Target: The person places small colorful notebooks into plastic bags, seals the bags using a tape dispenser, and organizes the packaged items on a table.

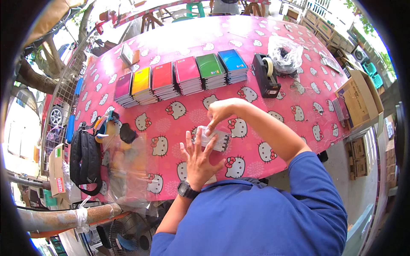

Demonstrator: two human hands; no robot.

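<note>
A small spiral-bound notebook (220, 141) lies on the pink table in front of me, its black coil at the right end. Over its left part is a piece of clear plastic (206, 131). My left hand (199, 158), with a black watch at the wrist, rests with spread fingers at the notebook's near left side, fingertips on the plastic. From above, my right hand (218, 112) bends down with closed fingers and pinches the plastic. Part of the notebook is hidden under the hands.
Beyond my hands stand stacks of notebooks, among them purple (123, 85), yellow (142, 80), green (209, 66) and blue (232, 61). A black tape dispenser (265, 81) and a plastic bag (285, 54) are right of them. A black backpack (85, 160) lies left; a cardboard box (358, 98) stands right.
</note>
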